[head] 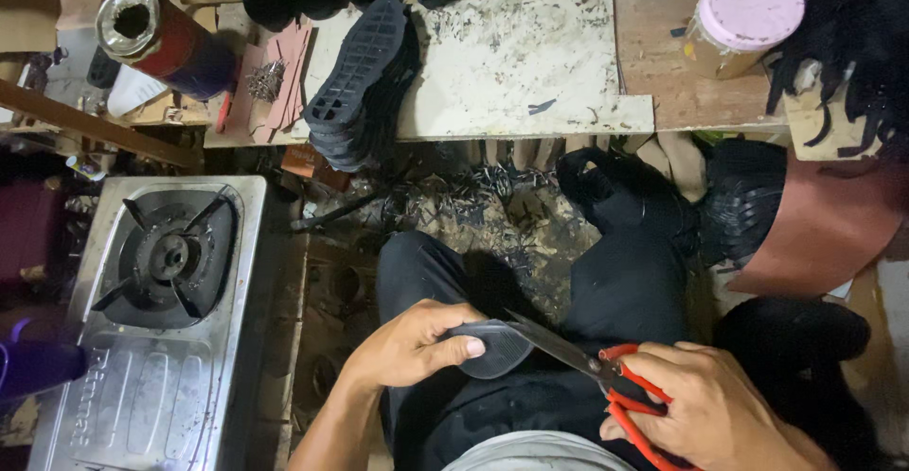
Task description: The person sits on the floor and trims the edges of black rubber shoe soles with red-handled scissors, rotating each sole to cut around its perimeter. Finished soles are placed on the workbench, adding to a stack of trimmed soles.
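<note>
Cramped workshop floor here, gas stove (166, 272) on my left, a stack of black soles (365, 83) up on the scuffed white surface (521, 64). I'm mid-trim: my left hand (407, 343) has its fingers (466, 346) curled tight around a black sole piece (497, 348) over my lap. My right hand (705, 405) grips the red scissors (606, 376), blades a bit open at the piece's edge, so next I reckon it's turning the piece to follow the curve.

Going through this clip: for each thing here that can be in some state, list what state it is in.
Left hand: gripping the black sole piece.
Right hand: fingers through the handles of the red-handled scissors.
Red-handled scissors: blades at the sole piece's edge.
Gas stove: burner unlit, nothing on it.
Jar: pink lid on.
Stack of black soles: piled at the white board's left end.
</note>
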Tool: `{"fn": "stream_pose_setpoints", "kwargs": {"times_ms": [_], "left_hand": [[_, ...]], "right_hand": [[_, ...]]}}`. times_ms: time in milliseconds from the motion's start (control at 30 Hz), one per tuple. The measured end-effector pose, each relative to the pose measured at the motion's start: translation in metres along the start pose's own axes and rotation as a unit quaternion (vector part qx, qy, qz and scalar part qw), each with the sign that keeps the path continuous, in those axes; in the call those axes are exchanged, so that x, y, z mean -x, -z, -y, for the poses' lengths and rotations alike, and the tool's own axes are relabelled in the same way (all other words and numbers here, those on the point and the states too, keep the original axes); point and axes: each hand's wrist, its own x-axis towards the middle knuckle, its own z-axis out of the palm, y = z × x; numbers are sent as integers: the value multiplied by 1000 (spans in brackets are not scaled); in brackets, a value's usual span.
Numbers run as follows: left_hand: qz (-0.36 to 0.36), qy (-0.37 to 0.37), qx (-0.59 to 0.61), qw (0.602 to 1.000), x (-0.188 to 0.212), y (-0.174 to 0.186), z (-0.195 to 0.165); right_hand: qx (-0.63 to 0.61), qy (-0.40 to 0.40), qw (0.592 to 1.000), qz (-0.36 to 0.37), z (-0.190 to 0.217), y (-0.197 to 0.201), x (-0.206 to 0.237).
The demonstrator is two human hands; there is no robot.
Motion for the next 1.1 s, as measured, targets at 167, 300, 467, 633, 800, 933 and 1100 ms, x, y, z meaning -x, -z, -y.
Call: {"fn": "stream_pose_setpoints", "kwargs": {"times_ms": [167, 300, 467, 633, 800, 933, 1100], "left_hand": [[38, -11, -40, 998, 0, 8, -5], [45, -11, -41, 998, 0, 9, -3], [48, -11, -32, 998, -2, 5, -2], [66, -52, -72, 994, -2, 10, -6], [103, -27, -109, 988, -2, 14, -10], [115, -5, -115, 987, -3, 12, -11], [126, -15, -112, 986, -1, 9, -12]], "right_hand": [[1, -61, 993, 101, 2, 10, -2], [-37, -55, 995, 76, 3, 7, -2], [-32, 39, 998, 26, 1, 2, -1], [-11, 58, 996, 66, -2, 8, -1], [5, -53, 983, 174, -2, 13, -3], [-23, -23, 986, 164, -2, 12, -4], [39, -27, 988, 149, 1, 9, -2]]}}
